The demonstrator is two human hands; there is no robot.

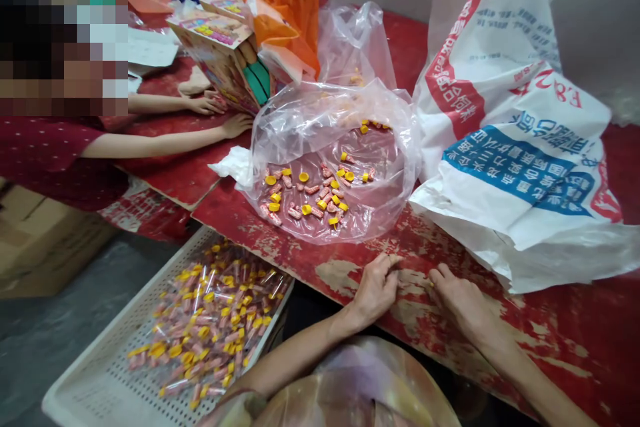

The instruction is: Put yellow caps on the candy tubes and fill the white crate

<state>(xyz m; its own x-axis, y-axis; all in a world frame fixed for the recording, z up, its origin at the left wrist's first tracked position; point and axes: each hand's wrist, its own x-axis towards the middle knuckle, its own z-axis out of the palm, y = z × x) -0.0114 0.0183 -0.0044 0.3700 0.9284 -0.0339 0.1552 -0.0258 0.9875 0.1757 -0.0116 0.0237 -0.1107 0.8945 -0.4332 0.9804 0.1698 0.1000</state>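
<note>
Left hand point(375, 289), right hand point(455, 297) curled, slightly apart.

Along the front edge of the table point(550, 307), a worn red finish is being broken by rough, matt tan patches. Behind that edge, glossy, crinkled clear plastic is being shown by the open bag point(400, 190), smooth yellow plastic by the caps point(349, 177) inside. Below the edge, matt white plastic is being presented by the perforated basket point(95, 400); toward the far edge, shiny orange plastic is being displayed by the upright bag point(295, 13).
</note>
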